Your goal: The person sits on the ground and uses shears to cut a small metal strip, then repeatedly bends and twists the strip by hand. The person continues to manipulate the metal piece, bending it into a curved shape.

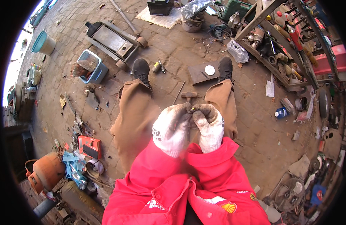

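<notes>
My left hand [172, 125] and my right hand [208, 123], both in dirty white work gloves, meet in front of me above the ground. Their fingertips pinch together around a tiny piece with a yellowish spot [193, 109], too small to name. Just beyond the fingers a hammer [189, 95] lies on the paving between my feet. Left of it rests a thin rod [179, 92]. Near my right shoe is a dark flat board [203, 73] with a round white disc [209, 70] on it. By my left shoe lie a small yellow-and-black cylinder [156, 67] and a thin pointed tool [161, 66].
A floor jack [114, 41] stands at the far left, beside a blue basin [96, 71]. To the far right, a metal rack [278, 37] is crowded with parts. An orange gas cylinder [49, 170] and a red box [89, 145] are at the left; scrap lies along the right.
</notes>
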A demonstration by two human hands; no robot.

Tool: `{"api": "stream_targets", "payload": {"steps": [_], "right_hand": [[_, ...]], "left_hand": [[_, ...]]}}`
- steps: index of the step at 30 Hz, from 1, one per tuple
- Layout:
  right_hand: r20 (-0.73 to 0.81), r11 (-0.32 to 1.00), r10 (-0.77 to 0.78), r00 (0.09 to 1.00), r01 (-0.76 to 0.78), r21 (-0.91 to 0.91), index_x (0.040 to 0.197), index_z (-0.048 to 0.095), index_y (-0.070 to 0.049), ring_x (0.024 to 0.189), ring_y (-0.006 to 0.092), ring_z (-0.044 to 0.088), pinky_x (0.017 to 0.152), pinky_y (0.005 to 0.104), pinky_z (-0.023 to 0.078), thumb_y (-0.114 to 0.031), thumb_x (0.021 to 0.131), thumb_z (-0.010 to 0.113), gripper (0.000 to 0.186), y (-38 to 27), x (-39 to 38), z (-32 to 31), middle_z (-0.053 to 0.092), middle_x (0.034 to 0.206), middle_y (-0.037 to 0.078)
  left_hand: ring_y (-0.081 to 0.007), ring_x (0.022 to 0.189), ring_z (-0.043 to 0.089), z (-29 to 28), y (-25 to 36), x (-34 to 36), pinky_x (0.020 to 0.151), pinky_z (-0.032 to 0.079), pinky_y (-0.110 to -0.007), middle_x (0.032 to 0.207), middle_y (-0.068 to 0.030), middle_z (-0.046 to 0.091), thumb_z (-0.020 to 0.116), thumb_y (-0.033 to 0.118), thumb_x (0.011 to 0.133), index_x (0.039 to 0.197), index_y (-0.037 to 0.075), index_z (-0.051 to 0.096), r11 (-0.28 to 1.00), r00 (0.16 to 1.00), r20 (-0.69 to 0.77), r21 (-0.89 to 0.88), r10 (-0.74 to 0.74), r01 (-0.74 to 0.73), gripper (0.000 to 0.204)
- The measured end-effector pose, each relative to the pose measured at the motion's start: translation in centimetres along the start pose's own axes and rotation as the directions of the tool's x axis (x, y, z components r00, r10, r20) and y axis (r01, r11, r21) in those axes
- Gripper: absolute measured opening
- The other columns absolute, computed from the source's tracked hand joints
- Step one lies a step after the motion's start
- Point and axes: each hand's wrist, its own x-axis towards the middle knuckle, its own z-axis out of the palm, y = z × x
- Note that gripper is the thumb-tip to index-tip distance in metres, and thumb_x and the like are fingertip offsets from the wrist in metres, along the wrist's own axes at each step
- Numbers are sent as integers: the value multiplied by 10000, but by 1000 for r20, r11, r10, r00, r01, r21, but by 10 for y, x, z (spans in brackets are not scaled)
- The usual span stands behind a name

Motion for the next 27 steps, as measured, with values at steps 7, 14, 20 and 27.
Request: {"api": "stream_targets", "payload": {"steps": [7,14,20,27], "right_hand": [[108,995,23,994,-33,91,1046,636,11,847,145,656,761,275,545,-36,887,692,175,-11,-6,12,695,985,81],[76,949,-262,962,271,-163,1035,666,27,850,189,670,737,297,549,22,839,710,201,-3,-7,26,696,938,107],[230,709,-414,881,471,-525,1000,704,-8,768,263,675,685,335,536,5,775,727,226,-6,-2,22,686,873,132],[191,928,-221,956,267,-261,1107,670,-25,812,274,673,754,354,547,-31,862,700,247,-10,-8,25,704,978,117]], "left_hand": [[-143,962,623,1,-10,-13,836,511,-284,1114,-84,650,639,42,900,1190,-47,605,636,873,109,-644,-475,426,306],[-154,1015,590,0,-16,-10,874,494,-289,1179,-99,607,664,10,858,1283,-40,510,265,843,289,-859,-453,437,455],[-283,1071,634,10,-10,-8,945,508,-376,1173,-203,634,698,121,856,1227,-80,529,395,848,196,-818,-492,418,454],[-296,1023,655,5,-15,-10,938,513,-380,1128,-215,659,647,107,912,1160,-88,574,303,815,219,-851,-536,428,324]]}}
